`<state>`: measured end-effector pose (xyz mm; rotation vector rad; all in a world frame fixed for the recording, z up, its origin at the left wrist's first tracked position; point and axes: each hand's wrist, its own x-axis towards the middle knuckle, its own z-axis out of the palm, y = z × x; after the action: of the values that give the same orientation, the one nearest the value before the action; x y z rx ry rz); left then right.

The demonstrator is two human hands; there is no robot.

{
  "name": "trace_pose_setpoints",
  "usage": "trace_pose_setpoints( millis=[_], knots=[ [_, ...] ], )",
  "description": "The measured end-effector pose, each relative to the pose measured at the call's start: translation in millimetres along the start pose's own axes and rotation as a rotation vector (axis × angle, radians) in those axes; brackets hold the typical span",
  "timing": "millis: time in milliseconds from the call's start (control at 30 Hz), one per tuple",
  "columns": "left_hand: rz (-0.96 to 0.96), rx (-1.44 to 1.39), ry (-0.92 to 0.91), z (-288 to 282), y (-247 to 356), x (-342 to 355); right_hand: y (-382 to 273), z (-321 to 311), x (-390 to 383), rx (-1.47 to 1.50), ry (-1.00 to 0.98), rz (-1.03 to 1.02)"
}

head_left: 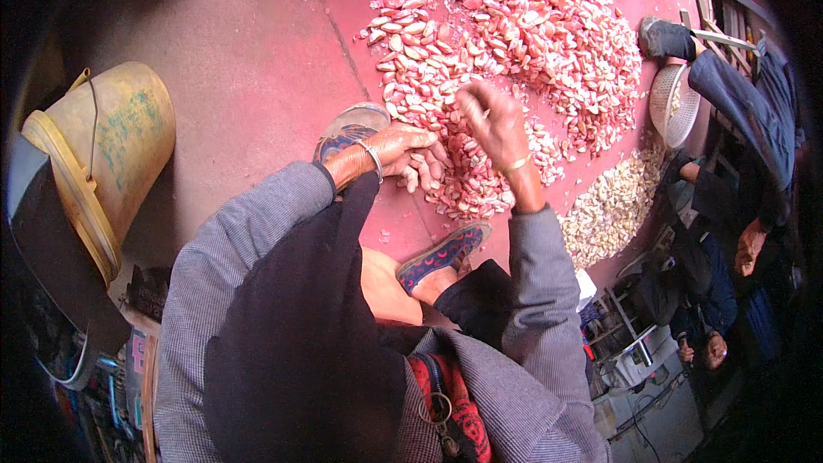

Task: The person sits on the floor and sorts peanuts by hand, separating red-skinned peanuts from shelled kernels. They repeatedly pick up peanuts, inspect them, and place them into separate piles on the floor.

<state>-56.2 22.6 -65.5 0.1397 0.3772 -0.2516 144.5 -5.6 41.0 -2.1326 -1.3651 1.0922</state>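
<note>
Pinkish-skinned cloves that look like garlic lie in a wide pile on the red floor in front of me. My left hand, with a bangle at the wrist, hovers at the pile's near left edge beside my left shoe. Its fingers are bent and apart, pointing down at the cloves; I make out nothing held in them. Over the middle of the pile is my right hand, raised, with thumb and fingers apart and no object visible in it. Part of its palm side is hidden.
A yellowish bucket lies tilted at the left. To the right, a paler heap of cloves spreads near a white colander. Other people sit along the right side, one person's leg reaching toward the pile. My right shoe stands below the cloves.
</note>
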Motion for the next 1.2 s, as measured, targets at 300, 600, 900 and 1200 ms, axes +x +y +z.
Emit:
trace_pose_setpoints(
  millis=[300, 600, 900, 1200],
  knots=[
    [0.017, 0.053, 0.014, 1, 2, 0, 36, 12, 57, -0.455, 0.422, -0.169],
    [0.021, 0.095, 0.009, 3, 2, 0, 40, 18, -16, -0.160, 0.195, 0.066],
    [0.003, 0.091, 0.011, 2, 1, 1, 31, 25, 51, -0.102, 0.446, -0.160],
    [0.005, 0.089, 0.027, 2, 1, 0, 44, 35, 7, 0.048, 0.503, -0.025]
  ],
)
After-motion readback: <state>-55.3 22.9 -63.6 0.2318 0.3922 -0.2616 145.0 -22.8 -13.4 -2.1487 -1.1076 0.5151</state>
